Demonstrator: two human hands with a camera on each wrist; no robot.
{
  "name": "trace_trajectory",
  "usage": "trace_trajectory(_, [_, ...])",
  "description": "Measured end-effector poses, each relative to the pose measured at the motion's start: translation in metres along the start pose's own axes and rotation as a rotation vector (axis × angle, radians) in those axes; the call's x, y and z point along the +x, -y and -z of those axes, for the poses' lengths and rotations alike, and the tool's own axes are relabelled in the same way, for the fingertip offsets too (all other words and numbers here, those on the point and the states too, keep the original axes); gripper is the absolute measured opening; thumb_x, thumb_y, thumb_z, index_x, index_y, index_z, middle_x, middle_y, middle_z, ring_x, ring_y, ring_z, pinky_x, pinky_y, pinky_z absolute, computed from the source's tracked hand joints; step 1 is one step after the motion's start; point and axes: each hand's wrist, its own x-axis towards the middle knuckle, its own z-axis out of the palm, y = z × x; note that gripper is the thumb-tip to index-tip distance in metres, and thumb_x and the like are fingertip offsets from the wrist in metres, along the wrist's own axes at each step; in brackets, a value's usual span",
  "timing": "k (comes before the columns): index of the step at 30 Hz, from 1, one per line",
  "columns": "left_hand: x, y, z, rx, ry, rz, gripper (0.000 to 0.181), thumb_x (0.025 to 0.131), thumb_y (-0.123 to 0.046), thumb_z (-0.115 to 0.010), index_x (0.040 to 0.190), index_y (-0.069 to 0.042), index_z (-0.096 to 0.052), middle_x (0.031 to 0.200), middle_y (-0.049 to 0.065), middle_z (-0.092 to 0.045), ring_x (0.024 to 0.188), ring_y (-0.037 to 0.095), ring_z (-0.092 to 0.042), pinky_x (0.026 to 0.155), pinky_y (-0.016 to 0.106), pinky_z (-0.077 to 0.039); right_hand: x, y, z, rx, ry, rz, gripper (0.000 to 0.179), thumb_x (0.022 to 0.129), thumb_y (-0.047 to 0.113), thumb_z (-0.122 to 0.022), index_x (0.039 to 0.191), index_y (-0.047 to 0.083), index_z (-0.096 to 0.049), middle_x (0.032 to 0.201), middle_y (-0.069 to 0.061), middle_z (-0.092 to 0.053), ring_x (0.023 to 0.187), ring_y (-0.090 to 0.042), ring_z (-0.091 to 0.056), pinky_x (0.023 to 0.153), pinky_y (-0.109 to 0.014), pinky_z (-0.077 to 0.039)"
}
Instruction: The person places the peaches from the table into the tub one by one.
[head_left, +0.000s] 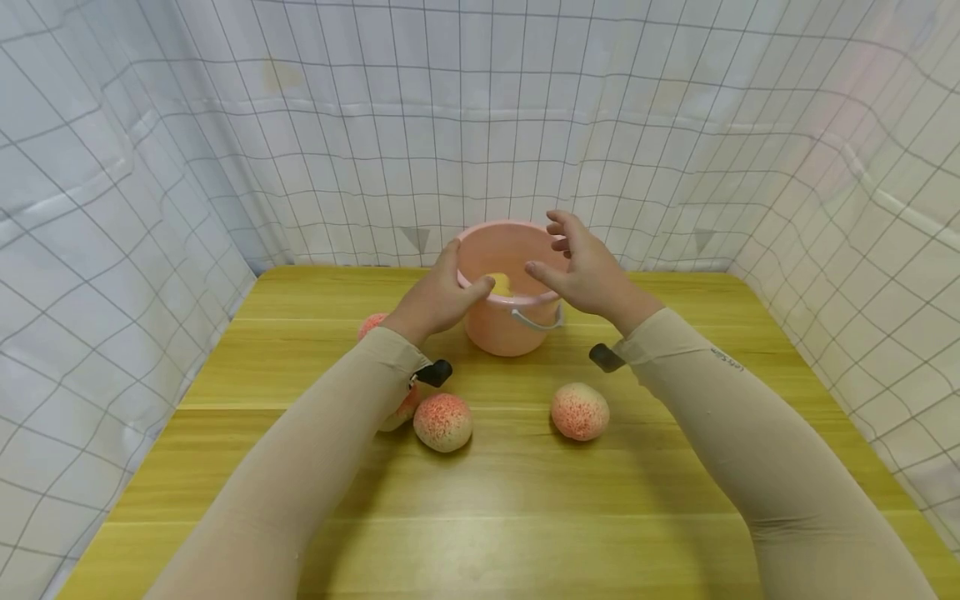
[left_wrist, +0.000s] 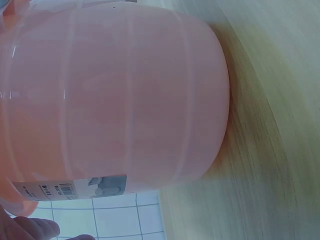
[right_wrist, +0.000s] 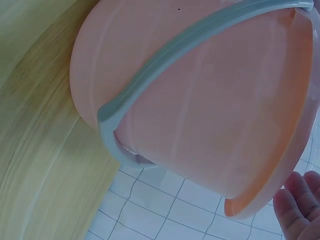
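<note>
A pink plastic bucket (head_left: 504, 329) stands upright on the table, its grey handle (right_wrist: 185, 37) hanging down the side. My left hand (head_left: 438, 296) holds the bucket's left rim, thumb over the edge and fingers along the outside. At the right rim my right hand (head_left: 588, 271) is held with its fingers spread and apart, thumb over the bucket's opening; nothing is in it. Some of its fingertips (right_wrist: 287, 205) show close to the rim in the right wrist view. Inside the bucket lies a yellow thing (head_left: 499, 283), partly hidden by the front rim.
Peach-like balls with red speckles lie on the wooden table (head_left: 480, 533): one ball (head_left: 444, 422) front left, another ball (head_left: 581, 412) front right. Two more, a far ball (head_left: 372, 323) and a near one, are partly hidden by my left arm. Gridded white curtains (head_left: 420, 125) surround the table.
</note>
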Motion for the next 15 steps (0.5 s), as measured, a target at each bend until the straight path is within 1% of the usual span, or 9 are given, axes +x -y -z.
trace_trajectory(4, [-0.0001, -0.0003, 0.0000, -0.005, -0.001, -0.009, 0.103, 0.098, -0.062, -0.059, 0.171, -0.021, 0.001, 0.171, 0.012, -0.031, 0.148, 0.032, -0.046, 0.119, 0.058, -0.041, -0.0010, -0.0009, 0.0006, -0.004, -0.003, 0.007, 0.088, 0.100, 0.043, -0.070, 0.167, 0.012, -0.022, 0.166, -0.016, -0.039, 0.147, -0.038, -0.046, 0.116, -0.059, -0.043])
trace_trajectory(10, [0.0012, 0.0006, -0.0005, 0.000, -0.008, -0.021, 0.101, 0.099, -0.061, -0.059, 0.171, -0.020, -0.001, 0.169, 0.013, -0.034, 0.146, 0.032, -0.048, 0.118, 0.057, -0.042, -0.0032, -0.0014, 0.0027, -0.026, -0.012, 0.014, 0.086, 0.100, 0.040, -0.071, 0.166, 0.010, -0.025, 0.166, -0.017, -0.039, 0.147, -0.040, -0.045, 0.117, -0.060, -0.043])
trace_trajectory(15, [0.0010, 0.0003, -0.0004, 0.010, -0.007, -0.008, 0.103, 0.098, -0.063, -0.058, 0.171, -0.021, 0.001, 0.169, 0.014, -0.034, 0.147, 0.032, -0.048, 0.118, 0.057, -0.042, -0.0070, -0.0015, 0.0051, -0.040, -0.005, 0.017, 0.086, 0.099, 0.042, -0.071, 0.165, 0.008, -0.027, 0.168, -0.017, -0.037, 0.150, -0.041, -0.042, 0.120, -0.060, -0.039])
